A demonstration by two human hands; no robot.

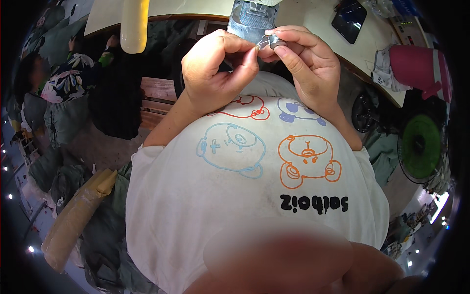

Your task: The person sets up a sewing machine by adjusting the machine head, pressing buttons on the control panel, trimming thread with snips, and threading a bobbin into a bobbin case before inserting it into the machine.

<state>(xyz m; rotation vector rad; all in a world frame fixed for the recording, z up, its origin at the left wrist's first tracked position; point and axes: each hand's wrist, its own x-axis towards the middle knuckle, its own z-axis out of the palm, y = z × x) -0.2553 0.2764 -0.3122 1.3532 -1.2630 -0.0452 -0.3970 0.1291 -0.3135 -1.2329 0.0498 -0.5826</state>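
Both of my hands are raised close together in front of the metal plate of a sewing machine. Between the thumb and fingers of my right hand is a small, round, silvery bobbin case. My left hand faces it, thumb and forefinger pinched together at the tip. A thin pale thread runs from that pinch to the bobbin case. The fingertips of the two hands nearly meet, and the lower fingers of my left hand are partly hidden.
A dark phone lies on the pale tabletop, with a pink item at its right edge. A green fan stands right. At left are a yellowish cylinder, a wooden bench, a wrapped roll and another person.
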